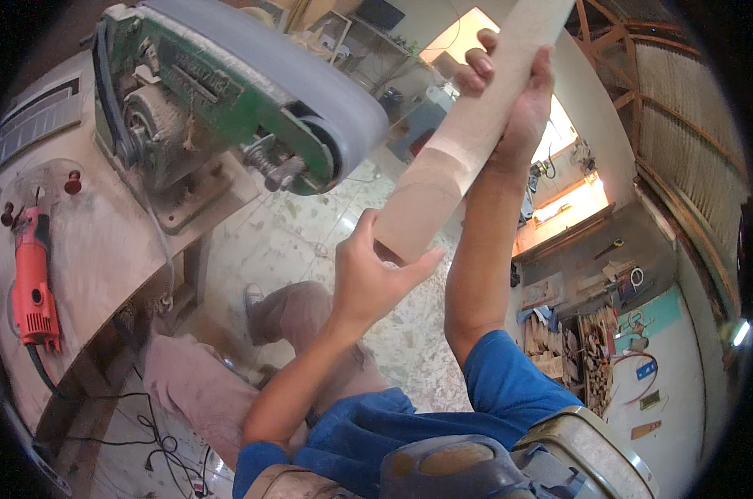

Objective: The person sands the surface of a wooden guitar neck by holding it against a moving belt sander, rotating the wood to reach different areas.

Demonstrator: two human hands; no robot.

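A long, flat, pale wooden board (443,170) slants up and to the right in front of me, its far end cut off by the picture's upper edge. My left hand (376,270) grips its lower end, with the thumb at the end edge. Farther up, my right hand (522,104) is wrapped around the board, the thumb on the right side and fingertips showing on the left. To the left of the board, apart from it, stands a green belt sander (218,108) with a grey sanding belt (301,62) running over its rounded end.
On the dusty workbench (102,274) at left lies a red power tool (34,283) with a black cord. Black cables (168,449) tangle on the floor below. Wood offcuts (588,353) are stacked at the right, by a wall with hanging tools. Dust and scraps litter the tiled floor (289,229).
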